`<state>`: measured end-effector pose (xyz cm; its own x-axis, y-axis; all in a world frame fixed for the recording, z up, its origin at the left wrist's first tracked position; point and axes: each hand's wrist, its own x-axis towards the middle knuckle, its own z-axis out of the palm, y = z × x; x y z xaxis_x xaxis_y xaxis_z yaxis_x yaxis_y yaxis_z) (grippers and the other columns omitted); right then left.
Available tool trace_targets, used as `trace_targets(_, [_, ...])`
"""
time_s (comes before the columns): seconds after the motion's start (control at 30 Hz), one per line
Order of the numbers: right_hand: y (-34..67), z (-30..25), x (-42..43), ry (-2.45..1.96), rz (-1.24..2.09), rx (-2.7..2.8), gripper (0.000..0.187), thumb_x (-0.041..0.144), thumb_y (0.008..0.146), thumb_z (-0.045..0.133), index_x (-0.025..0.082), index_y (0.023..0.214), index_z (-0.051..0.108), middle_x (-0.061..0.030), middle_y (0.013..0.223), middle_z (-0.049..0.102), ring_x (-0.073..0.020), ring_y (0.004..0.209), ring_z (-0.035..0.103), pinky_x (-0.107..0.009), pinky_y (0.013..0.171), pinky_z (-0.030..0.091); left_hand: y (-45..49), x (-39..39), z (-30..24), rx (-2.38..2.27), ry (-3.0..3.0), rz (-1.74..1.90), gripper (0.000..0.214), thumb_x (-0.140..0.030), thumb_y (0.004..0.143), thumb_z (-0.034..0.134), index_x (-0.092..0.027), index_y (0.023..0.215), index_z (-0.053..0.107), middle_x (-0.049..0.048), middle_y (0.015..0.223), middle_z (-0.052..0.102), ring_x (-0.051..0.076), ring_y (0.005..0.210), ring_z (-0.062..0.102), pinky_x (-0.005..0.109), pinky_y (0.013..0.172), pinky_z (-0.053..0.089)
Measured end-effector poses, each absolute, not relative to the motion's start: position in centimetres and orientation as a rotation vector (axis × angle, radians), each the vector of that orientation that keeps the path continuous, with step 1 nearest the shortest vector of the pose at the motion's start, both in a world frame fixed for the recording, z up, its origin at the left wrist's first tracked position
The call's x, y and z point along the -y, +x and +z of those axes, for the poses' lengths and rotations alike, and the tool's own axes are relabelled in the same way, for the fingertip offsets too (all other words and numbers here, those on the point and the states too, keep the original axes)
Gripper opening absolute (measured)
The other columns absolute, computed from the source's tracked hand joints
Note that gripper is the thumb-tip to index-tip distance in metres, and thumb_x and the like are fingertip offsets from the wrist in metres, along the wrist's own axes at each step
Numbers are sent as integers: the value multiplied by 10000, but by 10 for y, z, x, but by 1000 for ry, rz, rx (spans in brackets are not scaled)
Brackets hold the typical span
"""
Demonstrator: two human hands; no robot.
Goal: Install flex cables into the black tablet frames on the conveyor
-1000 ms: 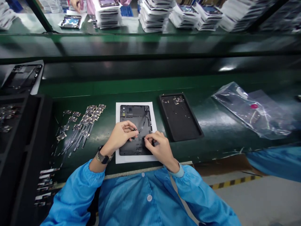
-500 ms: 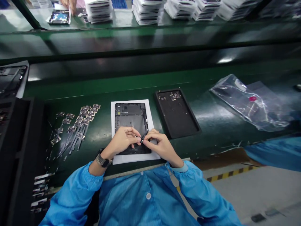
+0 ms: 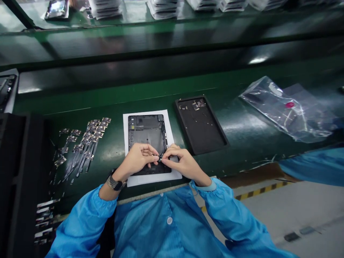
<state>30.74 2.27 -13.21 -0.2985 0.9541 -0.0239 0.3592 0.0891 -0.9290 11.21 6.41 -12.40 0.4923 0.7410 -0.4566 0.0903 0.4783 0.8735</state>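
A black tablet back frame point(image 3: 146, 134) lies on a white sheet point(image 3: 172, 125) on the green bench. My left hand point(image 3: 138, 159) and my right hand point(image 3: 180, 163) meet over the frame's lower part. Both pinch a small dark flex-cable part point(image 3: 160, 157) between their fingertips. A watch sits on my left wrist point(image 3: 114, 183). Blue sleeves cover both arms.
Several flex cables with small boards point(image 3: 86, 143) lie in rows left of the frame. A black tray point(image 3: 200, 125) with a few small parts sits to the right. A crumpled clear bag point(image 3: 287, 109) lies at the far right. Black foam trays point(image 3: 18, 172) stand at the left.
My hands came together over the frame's lower part and now pinch the small flex part between them. The view has tilted down a little.
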Motion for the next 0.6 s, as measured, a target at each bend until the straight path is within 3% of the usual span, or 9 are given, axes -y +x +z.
trace_targets(0.3, [310, -126, -29, -1332, 1273, 1816, 148, 221, 852, 656, 206, 707, 682, -25, 723, 693, -203, 816, 560, -348, 775, 423, 112, -64, -122, -1032, 1055, 452, 96, -156, 671, 741, -120, 727, 672, 52, 576, 684, 146, 542, 645, 211, 468, 476])
trace_targets(0.6, [306, -129, -21, -1401, 1209, 1711, 137, 259, 862, 650, 207, 746, 702, -35, 728, 675, -210, 807, 583, -368, 782, 446, 113, -62, -122, -1055, 1027, 491, 149, -184, 651, 777, -121, 719, 661, 47, 575, 681, 135, 508, 624, 212, 452, 471])
